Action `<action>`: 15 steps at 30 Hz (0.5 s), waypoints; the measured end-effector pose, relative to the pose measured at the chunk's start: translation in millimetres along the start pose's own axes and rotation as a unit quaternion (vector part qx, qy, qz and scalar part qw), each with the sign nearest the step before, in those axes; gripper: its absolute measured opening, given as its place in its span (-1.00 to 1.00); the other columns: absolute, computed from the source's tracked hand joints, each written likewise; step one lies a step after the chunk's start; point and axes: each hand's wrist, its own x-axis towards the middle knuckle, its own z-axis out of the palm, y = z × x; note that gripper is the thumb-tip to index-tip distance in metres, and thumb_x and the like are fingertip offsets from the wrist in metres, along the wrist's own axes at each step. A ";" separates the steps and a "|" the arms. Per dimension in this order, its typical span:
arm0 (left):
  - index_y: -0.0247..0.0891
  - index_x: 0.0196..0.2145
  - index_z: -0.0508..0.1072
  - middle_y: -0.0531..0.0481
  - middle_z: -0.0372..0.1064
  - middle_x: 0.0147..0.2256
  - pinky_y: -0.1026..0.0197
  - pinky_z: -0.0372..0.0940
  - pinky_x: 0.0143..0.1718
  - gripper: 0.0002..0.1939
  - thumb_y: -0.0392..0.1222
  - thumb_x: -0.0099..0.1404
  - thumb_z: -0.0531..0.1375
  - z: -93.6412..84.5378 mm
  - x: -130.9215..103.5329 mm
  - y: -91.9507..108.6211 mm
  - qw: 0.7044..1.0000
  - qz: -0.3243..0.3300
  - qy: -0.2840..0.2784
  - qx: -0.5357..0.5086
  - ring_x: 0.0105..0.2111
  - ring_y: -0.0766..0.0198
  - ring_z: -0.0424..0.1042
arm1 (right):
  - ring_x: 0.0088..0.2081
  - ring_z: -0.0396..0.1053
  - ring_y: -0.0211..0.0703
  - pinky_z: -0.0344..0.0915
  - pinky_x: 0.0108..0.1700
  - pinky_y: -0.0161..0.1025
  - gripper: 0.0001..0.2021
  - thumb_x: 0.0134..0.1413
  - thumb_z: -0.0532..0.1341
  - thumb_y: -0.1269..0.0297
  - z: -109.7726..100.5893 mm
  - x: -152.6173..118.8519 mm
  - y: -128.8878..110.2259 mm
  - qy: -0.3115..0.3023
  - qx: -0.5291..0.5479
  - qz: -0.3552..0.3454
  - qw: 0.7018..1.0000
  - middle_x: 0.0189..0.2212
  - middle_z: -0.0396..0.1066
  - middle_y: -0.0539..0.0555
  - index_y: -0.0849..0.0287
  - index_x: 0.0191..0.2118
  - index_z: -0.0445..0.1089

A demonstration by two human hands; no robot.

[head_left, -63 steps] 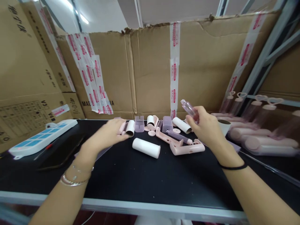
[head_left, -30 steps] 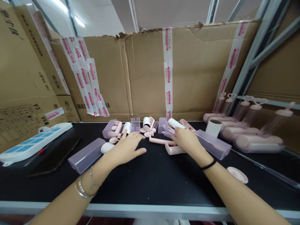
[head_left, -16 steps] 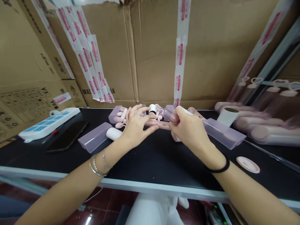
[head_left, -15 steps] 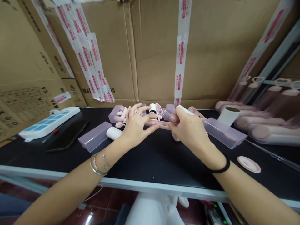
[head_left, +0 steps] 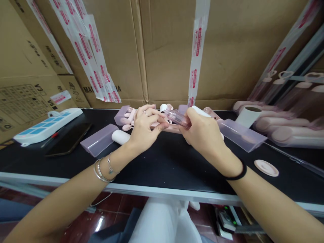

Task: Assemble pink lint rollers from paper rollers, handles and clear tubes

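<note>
My right hand (head_left: 204, 130) is closed around a clear pinkish plastic tube (head_left: 176, 118), which points left toward my other hand. My left hand (head_left: 146, 126) has its thumb and fingers brought together near the tube's left end; whatever they pinch is hidden. Beneath the hands lies a long pink plastic piece (head_left: 173, 128), partly covered. Behind my right hand a white roll (head_left: 199, 110) shows, mostly hidden. Another white roll (head_left: 120, 137) rests beside my left wrist, and a small white roll (head_left: 163, 107) stands behind the fingers.
Translucent purple covers lie on the left (head_left: 99, 140) and right (head_left: 241, 135). A phone (head_left: 69, 140) and a power strip (head_left: 48, 126) are at far left. A pink disc (head_left: 266, 168) lies at right, below a paper-core roll (head_left: 248, 117) and several pink rollers (head_left: 288, 136). Cardboard (head_left: 167, 57) walls the back.
My left fingers have closed in toward the clear tube, thumb and fingertips now together. My right hand keeps its hold on the tube. The whole view has tilted slightly downward.
</note>
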 end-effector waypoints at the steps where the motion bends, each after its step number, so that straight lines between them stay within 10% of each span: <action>1: -0.23 -0.41 0.54 -0.05 0.50 -0.30 -0.09 0.14 0.12 -0.83 -0.11 0.27 0.24 -3.1 1.4 -1.0 1.000 0.012 0.011 -0.010 0.05 0.05 0.27 | -0.48 0.26 -0.14 -0.06 -0.48 -0.29 -0.89 -0.05 0.21 0.41 0.9 0.8 1.4 -0.002 0.006 0.007 1.000 -0.49 0.36 0.04 0.15 -0.37 0.25; 5: -0.22 -0.50 0.51 -0.02 0.49 -0.42 0.03 0.21 0.03 -0.74 -0.05 0.28 0.23 -27.4 10.8 -2.5 0.993 0.087 -0.025 -0.079 -0.14 0.15 0.39 | -0.51 0.17 -0.19 -0.06 -0.47 -0.30 -0.81 -0.13 0.19 0.45 4.0 5.2 10.8 0.001 0.031 0.056 0.998 -0.60 0.22 -0.04 0.11 -0.46 0.11; 8: -0.22 -0.45 0.53 0.02 0.51 -0.43 0.23 0.32 -0.20 -0.80 -0.14 0.30 0.20 -54.5 19.4 0.8 0.949 0.032 -0.259 -0.176 -0.36 0.28 0.46 | -0.54 0.12 -0.25 -0.03 -0.45 -0.30 -0.76 -0.16 0.20 0.42 3.5 9.7 20.8 0.013 0.069 0.099 0.993 -0.62 0.18 -0.07 0.11 -0.50 0.05; 11: -0.17 -0.08 0.54 -0.06 0.57 -0.18 0.31 0.39 -0.27 -0.74 -0.28 0.26 0.22 -76.3 23.0 4.9 0.745 -0.045 -0.605 -0.277 -0.24 0.24 0.55 | -0.54 0.14 -0.28 0.02 -0.45 -0.30 -0.78 -0.18 0.20 0.38 3.2 14.7 31.3 0.010 0.127 0.152 0.980 -0.64 0.21 -0.08 0.12 -0.56 0.07; 13: -0.18 0.06 0.46 -0.11 0.56 -0.15 0.25 0.41 -0.15 -0.56 -0.27 0.20 0.29 -82.1 21.4 5.0 0.647 -0.051 -0.686 -0.328 -0.15 0.14 0.55 | -0.56 0.17 -0.29 0.05 -0.47 -0.31 -0.81 -0.22 0.20 0.36 4.4 17.6 38.1 -0.012 0.194 0.191 0.962 -0.65 0.23 -0.09 0.13 -0.58 0.10; 15: -0.21 -0.05 0.53 -0.05 0.57 -0.37 0.20 0.43 -0.18 -0.69 -0.15 0.25 0.26 -80.4 18.2 2.3 0.712 -0.067 -0.599 -0.360 -0.34 0.18 0.57 | -0.61 0.17 -0.32 0.06 -0.52 -0.33 -0.84 -0.26 0.20 0.35 6.3 19.6 43.5 -0.061 0.285 0.230 0.929 -0.67 0.22 -0.11 0.13 -0.57 0.14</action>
